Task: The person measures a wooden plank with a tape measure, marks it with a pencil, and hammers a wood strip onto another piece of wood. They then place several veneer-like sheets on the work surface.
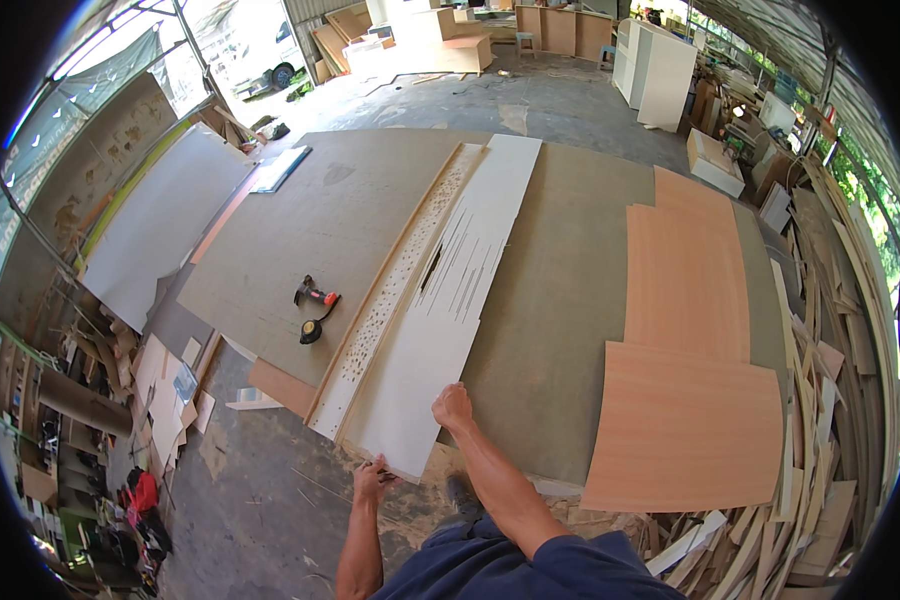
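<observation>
A long white sheet (420,355) with several dark slits and a torn gap lies lengthwise over a large grey-brown panel (540,330). At its near end my left hand (372,480) has its fingers closed on the sheet's edge. Farther up, my right hand (454,407) is curled closed at the sheet's right edge. Its fingertips are hidden, so its grip is hard to make out. Beside the sheet's left edge runs a long light-wood-edged strip (402,272) covered in small holes or spots.
Left of the strip lie a black and red hand tool (317,293) and a round tape measure (311,331). Wood-grain sheets (685,425) cover the panel's right side. Timber offcuts (830,400) pile up at the right. A white cabinet (655,75) stands at the back.
</observation>
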Demonstrator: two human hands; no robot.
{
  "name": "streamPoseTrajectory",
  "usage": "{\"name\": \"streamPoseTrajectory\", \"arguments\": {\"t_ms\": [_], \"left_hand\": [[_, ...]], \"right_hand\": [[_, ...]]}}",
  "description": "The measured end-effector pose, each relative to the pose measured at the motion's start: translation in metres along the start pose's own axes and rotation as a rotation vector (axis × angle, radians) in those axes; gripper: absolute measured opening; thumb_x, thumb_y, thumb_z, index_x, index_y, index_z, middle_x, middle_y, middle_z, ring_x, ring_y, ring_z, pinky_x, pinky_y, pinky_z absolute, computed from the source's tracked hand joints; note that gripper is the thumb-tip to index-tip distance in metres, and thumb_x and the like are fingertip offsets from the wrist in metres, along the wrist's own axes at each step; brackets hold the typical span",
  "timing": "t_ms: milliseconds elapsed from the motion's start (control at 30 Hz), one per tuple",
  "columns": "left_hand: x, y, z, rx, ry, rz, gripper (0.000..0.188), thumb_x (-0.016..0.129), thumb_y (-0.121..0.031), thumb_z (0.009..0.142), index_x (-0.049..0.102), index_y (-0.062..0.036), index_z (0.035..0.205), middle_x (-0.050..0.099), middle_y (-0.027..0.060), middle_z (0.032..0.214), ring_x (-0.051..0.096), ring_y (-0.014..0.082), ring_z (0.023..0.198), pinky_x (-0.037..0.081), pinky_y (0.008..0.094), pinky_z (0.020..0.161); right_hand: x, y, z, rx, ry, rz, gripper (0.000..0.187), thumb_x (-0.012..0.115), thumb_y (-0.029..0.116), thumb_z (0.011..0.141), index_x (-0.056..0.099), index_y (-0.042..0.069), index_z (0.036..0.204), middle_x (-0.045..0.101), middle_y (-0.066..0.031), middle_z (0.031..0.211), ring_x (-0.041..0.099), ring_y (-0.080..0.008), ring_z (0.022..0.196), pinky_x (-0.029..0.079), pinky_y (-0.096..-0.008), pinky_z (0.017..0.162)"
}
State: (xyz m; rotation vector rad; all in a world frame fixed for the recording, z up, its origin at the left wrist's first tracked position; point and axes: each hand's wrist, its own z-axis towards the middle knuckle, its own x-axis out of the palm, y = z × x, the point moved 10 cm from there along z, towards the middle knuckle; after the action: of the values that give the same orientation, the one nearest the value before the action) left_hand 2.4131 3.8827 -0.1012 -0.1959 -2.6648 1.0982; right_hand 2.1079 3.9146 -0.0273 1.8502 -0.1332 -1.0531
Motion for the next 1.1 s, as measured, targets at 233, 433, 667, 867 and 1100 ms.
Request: {"name": "streamPoseTrajectory", "arguments": {"t_ms": [233, 433, 667, 867, 1100], "left_hand": [[0.005, -0.008, -0.006, 0.014, -0.036, 0.031, 0.027, 0.059, -0.019, 0.097, 0.055, 0.0055, 0.108, 0.062, 0.0166, 0.084, 0.067, 0.03, 0.068, 0.061, 0.0429, 0.058], [0.003, -0.007, 0.0, -0.004, -0.045, 0.087, 0.028, 0.059, -0.02, 0.097, 0.055, 0.0062, 0.108, 0.063, 0.0179, 0.082, 0.067, 0.0297, 0.067, 0.061, 0.0415, 0.058], [-0.001, -0.012, 0.005, 0.03, -0.099, 0.17, 0.032, 0.062, -0.023, 0.096, 0.058, 0.0088, 0.101, 0.066, 0.0205, 0.078, 0.068, 0.0299, 0.062, 0.062, 0.0396, 0.054], [0.029, -0.034, -0.006, 0.047, -0.157, 0.204, 0.034, 0.063, -0.021, 0.094, 0.057, 0.0115, 0.102, 0.066, 0.0227, 0.08, 0.068, 0.0313, 0.059, 0.06, 0.0395, 0.048], [0.042, -0.041, 0.008, 0.07, -0.113, 0.201, 0.034, 0.063, -0.02, 0.094, 0.058, 0.0126, 0.101, 0.067, 0.0223, 0.078, 0.069, 0.0313, 0.06, 0.062, 0.0399, 0.052]], "right_hand": [[-0.003, 0.002, 0.001, 0.007, 0.023, 0.025, 0.023, 0.055, 0.012, 0.083, 0.065, -0.008, 0.085, 0.061, -0.0337, 0.103, 0.064, -0.0466, 0.094, 0.054, -0.0499, 0.082], [-0.001, 0.001, 0.006, 0.033, 0.038, 0.006, 0.02, 0.056, 0.009, 0.08, 0.066, -0.008, 0.081, 0.061, -0.0355, 0.101, 0.064, -0.0484, 0.09, 0.054, -0.0514, 0.081], [-0.002, 0.003, 0.012, 0.06, 0.018, 0.01, 0.021, 0.053, 0.01, 0.081, 0.066, -0.007, 0.08, 0.061, -0.0361, 0.099, 0.064, -0.0509, 0.092, 0.054, -0.0519, 0.08], [-0.013, -0.009, 0.033, 0.086, -0.019, -0.015, 0.023, 0.052, 0.012, 0.082, 0.067, -0.006, 0.082, 0.064, -0.034, 0.096, 0.065, -0.0501, 0.089, 0.055, -0.0529, 0.079], [-0.017, 0.0, 0.05, 0.103, 0.082, -0.055, 0.021, 0.056, 0.01, 0.078, 0.069, -0.006, 0.085, 0.065, -0.0345, 0.099, 0.066, -0.047, 0.091, 0.055, -0.0497, 0.083]]}}
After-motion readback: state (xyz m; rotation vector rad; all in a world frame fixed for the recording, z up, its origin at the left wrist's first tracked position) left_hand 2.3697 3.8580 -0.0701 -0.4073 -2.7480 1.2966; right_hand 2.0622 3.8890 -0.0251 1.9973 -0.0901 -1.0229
